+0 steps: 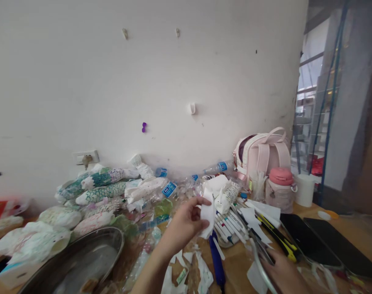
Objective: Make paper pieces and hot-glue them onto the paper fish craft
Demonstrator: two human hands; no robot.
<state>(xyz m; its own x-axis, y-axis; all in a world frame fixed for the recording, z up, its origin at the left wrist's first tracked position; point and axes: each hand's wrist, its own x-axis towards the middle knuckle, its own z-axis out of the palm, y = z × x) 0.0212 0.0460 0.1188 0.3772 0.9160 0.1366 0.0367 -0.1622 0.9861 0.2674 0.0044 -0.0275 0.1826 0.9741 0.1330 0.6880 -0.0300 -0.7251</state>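
Note:
My left hand (188, 220) pinches a small white piece of paper or cloth (207, 214) between thumb and fingers, above the cluttered table. Lower right, my right hand (282, 269) is closed around silvery metal scissors (259, 259), which are blurred by motion and partly hidden by the fingers. Just beyond the left hand lies a bundle of white marker pens (227, 228). A white fish-shaped piece with drawn scales (227, 198) rests on top of them. Below the held piece is a dark blue-handled tool (217, 261), amid white scraps (204, 271).
Decorated fish shapes (103, 192) and plastic bottles (169, 190) pile up along the wall. A metal basin (114, 241) stands front left. To the right are a yellow-black utility knife (277, 237), two dark phones or tablets (311, 239), a pink backpack (262, 153) and a white cup (304, 190).

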